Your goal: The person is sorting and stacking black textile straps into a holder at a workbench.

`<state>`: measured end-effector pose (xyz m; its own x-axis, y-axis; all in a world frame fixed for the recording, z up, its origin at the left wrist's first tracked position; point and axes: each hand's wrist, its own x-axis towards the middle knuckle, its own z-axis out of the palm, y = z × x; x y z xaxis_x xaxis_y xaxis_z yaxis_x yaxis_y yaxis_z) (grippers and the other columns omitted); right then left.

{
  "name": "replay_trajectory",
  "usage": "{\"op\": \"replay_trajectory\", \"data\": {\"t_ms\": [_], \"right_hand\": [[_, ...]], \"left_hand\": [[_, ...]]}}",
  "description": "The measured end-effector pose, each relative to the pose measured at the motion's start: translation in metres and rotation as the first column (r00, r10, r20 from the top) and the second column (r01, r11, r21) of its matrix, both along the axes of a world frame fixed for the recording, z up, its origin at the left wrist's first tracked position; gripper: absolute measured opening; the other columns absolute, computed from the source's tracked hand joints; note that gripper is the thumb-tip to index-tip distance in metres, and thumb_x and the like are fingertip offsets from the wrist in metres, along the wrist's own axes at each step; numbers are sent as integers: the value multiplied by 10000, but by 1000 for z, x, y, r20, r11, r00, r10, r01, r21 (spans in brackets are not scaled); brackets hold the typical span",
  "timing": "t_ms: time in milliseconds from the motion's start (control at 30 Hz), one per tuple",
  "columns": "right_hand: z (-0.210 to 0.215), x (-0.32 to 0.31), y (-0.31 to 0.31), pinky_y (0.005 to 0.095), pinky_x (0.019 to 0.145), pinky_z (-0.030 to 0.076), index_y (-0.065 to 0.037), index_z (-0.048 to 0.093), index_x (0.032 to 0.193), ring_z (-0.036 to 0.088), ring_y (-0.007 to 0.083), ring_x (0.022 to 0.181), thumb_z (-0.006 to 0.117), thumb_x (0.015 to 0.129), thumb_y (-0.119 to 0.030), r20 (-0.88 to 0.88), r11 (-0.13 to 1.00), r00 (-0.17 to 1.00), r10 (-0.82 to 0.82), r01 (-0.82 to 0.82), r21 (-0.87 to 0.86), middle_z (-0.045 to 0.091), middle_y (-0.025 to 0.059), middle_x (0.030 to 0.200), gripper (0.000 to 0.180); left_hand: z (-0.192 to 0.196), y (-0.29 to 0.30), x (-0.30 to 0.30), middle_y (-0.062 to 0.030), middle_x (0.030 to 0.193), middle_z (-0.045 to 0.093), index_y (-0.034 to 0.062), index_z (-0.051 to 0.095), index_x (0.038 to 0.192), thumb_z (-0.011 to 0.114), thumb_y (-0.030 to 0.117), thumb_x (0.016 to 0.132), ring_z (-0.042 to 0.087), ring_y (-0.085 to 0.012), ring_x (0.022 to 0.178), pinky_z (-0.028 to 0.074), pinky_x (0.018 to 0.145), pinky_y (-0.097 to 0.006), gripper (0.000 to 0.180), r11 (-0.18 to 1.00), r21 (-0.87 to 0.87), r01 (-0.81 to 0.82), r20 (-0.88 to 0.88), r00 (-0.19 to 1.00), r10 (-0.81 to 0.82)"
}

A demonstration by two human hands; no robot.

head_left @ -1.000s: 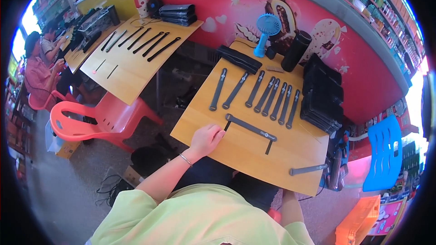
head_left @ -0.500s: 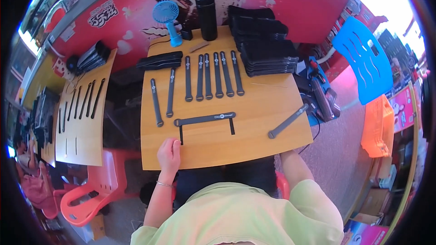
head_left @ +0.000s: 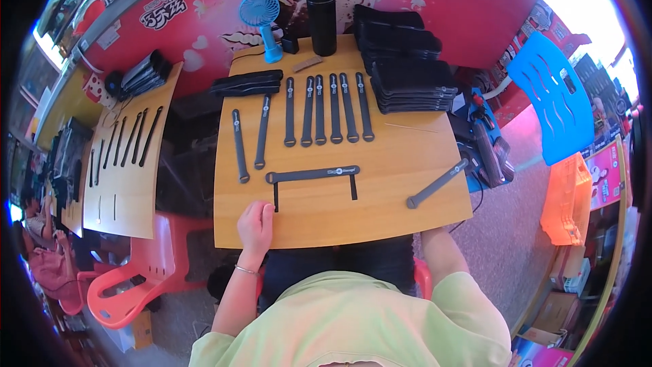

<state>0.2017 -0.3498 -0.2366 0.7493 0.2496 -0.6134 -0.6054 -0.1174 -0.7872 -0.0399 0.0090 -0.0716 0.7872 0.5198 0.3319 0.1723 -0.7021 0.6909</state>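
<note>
**Left hand resting by the long black strap**

While the left hand (head_left: 256, 225) is lying palm-down on the wooden worktop (head_left: 380, 211) near its front edge, its fingers are loosely curled and holding nothing. Just beyond the fingertips, a long black strap (head_left: 312, 174) is lying crosswise on the worktop, with two short black strips (head_left: 353, 187) standing out from it toward the person; the left strip is reaching almost to the hand, though whether they are touching cannot be told. The right hand is hiding below the worktop's edge, so its state cannot be told; only the right forearm (head_left: 438, 255) is showing. Farther back, a row of black straps (head_left: 319, 110) is lying side by side, lengthwise. To the right, a single black strap (head_left: 437, 183) is lying slantwise near the worktop's edge. Stacks of black flat pieces (head_left: 407, 68) are sitting at the far right corner, with a black cylindrical bottle (head_left: 320, 19) and a small blue fan (head_left: 261, 17) standing beside them.
</note>
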Motion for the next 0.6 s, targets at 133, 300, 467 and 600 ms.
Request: {"op": "replay_trajectory", "data": {"t_ms": [133,300,467,600], "right_hand": [[1,-3,2,279,638,479,-124,570,1156,605,134,827,591,874,-311,-10,999,999,43,-44,-5,650,8,1015,339],[2,-6,2,279,637,479,-123,568,1160,605,134,828,592,873,-311,-13,996,996,93,-93,-12,650,9,1015,344],[5,-6,4,280,637,480,-121,566,1165,605,134,828,592,872,-310,-18,989,989,148,-148,-22,650,10,1016,349],[8,-6,7,280,637,480,-120,564,1169,605,134,829,593,871,-310,-15,980,980,198,-198,-29,651,11,1016,354]], "left_hand": [[2,-1,0,-116,742,590,26,591,794,510,146,906,578,-293,681,447,609,-349,184,1000,-8,-8,18,1000,8],[0,-1,-1,-119,746,592,23,594,800,511,149,908,581,-298,689,449,611,-352,186,1000,-7,-5,14,1000,5],[3,-2,-2,-124,745,592,20,599,801,514,149,907,582,-301,688,450,611,-353,187,1000,6,2,31,1000,-2],[2,-2,-4,-125,739,591,18,596,794,518,149,905,581,-304,683,450,608,-354,188,1000,1,-10,44,999,10]]}}
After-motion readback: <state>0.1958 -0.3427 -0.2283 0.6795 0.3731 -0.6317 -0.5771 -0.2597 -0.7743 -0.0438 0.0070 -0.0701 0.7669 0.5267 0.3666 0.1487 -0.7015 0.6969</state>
